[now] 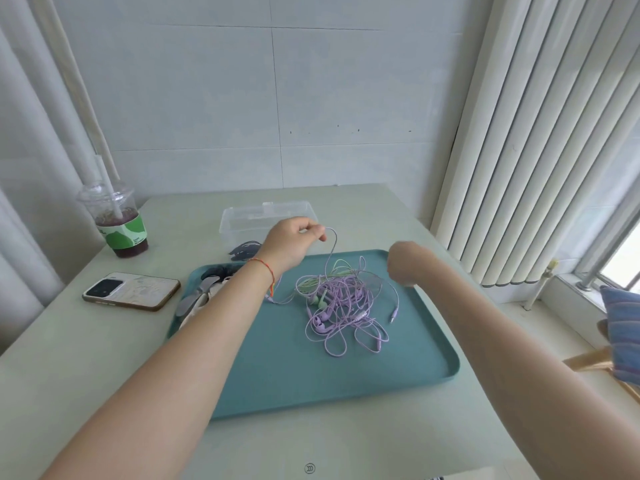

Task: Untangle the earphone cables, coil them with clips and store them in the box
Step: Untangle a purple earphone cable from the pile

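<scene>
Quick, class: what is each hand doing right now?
Left hand: pinches a purple cable.
Right hand: fingers hidden, cannot be told.

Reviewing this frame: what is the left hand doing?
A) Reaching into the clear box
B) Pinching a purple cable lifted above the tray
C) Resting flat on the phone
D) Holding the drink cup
B: the left hand pinches a purple cable that rises from the tangle on the teal tray.

A tangled heap of purple earphone cables [341, 306], with a green pair [320, 299] knotted in, lies toward the far right of the scene; one purple strand rises to the left. The clear plastic box [242, 220] stands open behind it. Dark and pale objects at left, possibly the clips [204, 289], are partly hidden.
</scene>
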The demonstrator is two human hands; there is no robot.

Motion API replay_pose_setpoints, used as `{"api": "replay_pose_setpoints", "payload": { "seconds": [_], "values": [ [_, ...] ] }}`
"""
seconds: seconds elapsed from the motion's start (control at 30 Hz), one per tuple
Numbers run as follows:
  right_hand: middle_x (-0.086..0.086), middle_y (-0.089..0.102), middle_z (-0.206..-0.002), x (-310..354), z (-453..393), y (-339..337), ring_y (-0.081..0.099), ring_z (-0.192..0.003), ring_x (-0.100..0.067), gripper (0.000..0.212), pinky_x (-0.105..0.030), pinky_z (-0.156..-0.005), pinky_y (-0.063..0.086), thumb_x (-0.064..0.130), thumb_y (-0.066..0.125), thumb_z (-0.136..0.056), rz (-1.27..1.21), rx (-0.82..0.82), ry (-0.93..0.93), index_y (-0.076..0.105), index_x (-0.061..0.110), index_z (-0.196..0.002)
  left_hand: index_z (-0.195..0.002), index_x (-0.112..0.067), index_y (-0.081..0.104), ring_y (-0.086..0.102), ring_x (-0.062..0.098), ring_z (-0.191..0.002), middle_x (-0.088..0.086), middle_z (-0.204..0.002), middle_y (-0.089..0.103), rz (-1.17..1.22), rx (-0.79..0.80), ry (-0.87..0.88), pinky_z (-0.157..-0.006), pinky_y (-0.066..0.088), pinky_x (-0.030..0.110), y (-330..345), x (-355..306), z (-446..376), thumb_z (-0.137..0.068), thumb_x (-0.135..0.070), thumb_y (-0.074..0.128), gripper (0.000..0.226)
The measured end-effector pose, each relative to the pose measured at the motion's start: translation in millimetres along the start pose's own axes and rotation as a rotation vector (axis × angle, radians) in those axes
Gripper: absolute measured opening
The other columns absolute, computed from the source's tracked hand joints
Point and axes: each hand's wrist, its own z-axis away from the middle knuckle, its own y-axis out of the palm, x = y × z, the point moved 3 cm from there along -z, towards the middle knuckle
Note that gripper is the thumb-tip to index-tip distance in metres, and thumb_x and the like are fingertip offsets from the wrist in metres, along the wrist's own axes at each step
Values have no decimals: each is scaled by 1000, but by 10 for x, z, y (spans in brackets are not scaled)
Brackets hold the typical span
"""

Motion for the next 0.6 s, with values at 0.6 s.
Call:
{"api": "replay_pose_setpoints", "payload": {
  "seconds": [0.6],
  "values": [
    [-1,66,-70,311,-30,-236,57,-54,-12,8,-26,-58,49,12,63,-87,-750,-343,-166,65,15,-79,-61,-17,43,21,8,-34,-10,-40,28,161,47,-168,-38,18,16,-134,110,34,-95,-32,57,40]
  ]
}}
